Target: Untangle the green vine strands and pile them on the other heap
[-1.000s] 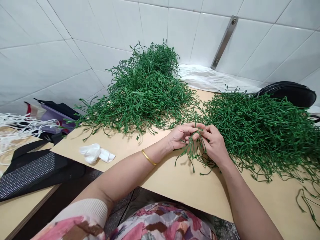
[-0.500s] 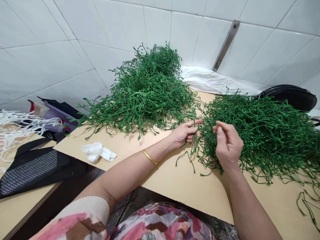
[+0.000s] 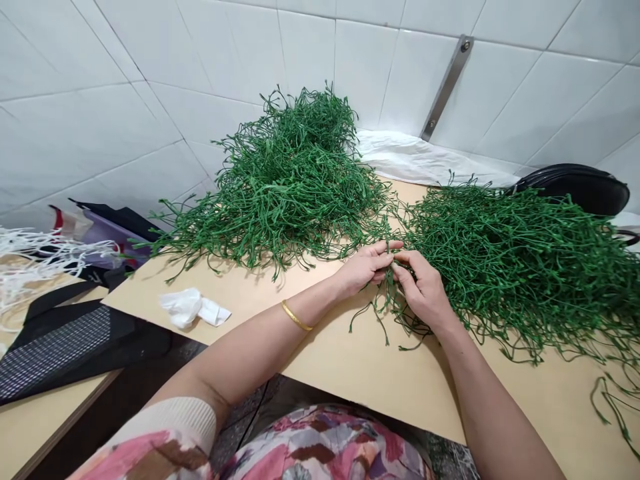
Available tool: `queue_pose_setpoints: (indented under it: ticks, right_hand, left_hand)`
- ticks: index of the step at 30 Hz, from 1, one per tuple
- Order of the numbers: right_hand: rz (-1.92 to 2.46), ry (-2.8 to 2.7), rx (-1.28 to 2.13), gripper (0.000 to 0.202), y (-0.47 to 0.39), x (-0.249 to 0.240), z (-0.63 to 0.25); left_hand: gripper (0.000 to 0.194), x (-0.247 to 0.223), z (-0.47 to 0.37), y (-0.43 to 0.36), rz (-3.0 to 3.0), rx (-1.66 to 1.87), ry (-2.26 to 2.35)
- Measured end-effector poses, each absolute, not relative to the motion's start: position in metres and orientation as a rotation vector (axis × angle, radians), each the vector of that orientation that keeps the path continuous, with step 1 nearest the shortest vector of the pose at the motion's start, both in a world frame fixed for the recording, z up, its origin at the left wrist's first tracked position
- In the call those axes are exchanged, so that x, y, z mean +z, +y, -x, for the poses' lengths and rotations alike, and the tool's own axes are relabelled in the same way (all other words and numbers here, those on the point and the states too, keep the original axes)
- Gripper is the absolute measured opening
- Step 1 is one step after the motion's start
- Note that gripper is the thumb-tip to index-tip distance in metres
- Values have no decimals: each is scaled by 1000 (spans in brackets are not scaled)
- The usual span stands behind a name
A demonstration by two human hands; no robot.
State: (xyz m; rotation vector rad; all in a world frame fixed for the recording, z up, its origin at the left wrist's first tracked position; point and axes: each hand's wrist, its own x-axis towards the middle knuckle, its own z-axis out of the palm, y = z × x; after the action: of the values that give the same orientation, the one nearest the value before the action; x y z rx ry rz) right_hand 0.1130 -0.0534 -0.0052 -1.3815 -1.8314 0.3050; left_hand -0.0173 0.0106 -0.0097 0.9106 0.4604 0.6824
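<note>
Thin green strands with small budded tips form a tall pile point(image 3: 300, 173) at the back and a wider pile point(image 3: 520, 260) on the right. Between the piles, my left hand point(image 3: 369, 267) pinches a few green strands point(image 3: 389, 283) that hang across its fingers. My right hand point(image 3: 420, 283) meets it from the right, thumb and fingertips closed on the same strands beside the left fingertips. A few loose strands point(image 3: 383, 320) lie on the tan table point(image 3: 350, 360) just below my hands.
A crumpled white tissue point(image 3: 193, 308) lies at the left of the table. White cords point(image 3: 55, 257) and a black mesh bag point(image 3: 65, 347) are farther left. A black case point(image 3: 573, 188) stands behind the right pile, and a white cloth point(image 3: 415, 157) lies along the tiled wall.
My right hand has moved left from beside the right pile to my left hand and closed on the strands there. My left hand keeps its hold. The view has shifted slightly.
</note>
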Motion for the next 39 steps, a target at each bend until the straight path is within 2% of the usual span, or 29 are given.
queue_pose_setpoints:
  ticks: [4,10,13,15,20,24,27,31,37,39]
  right_hand:
    - [1466,-1847,297,18,-54,-6,-109]
    - [1661,-1974,-64,24,-53,-8,-104]
    - [1676,-1988,-102,24,-54,-5,-104]
    - [1657,-1968,-8,25,-54,-2,-105]
    - [1417,-1812,481,27,-55,6,-111]
    - [1194,-1555,880,31,-59,8,-111]
    - [1053,-1322,1091,27,-63,12,-108]
    - [1015,-1095,1033,26,-60,13,-111]
    - [1203,-959,801,23,-53,5,-123]
    - [1272,-1006,684,23,-55,4,-124]
  left_hand:
    - [27,-6,17,8,-925,635,524]
    - [17,-7,18,10,-918,618,489]
    - [19,-10,19,13,-882,571,488]
    - [21,-11,20,13,-883,572,481]
    - [18,-3,22,7,-904,539,392]
    - [13,4,24,2,-849,510,303]
    - [18,1,24,7,-816,567,324]
    - [16,-9,21,18,-762,683,463]
    - [4,-10,17,18,-798,724,616]
    - [7,-8,15,15,-829,722,633]
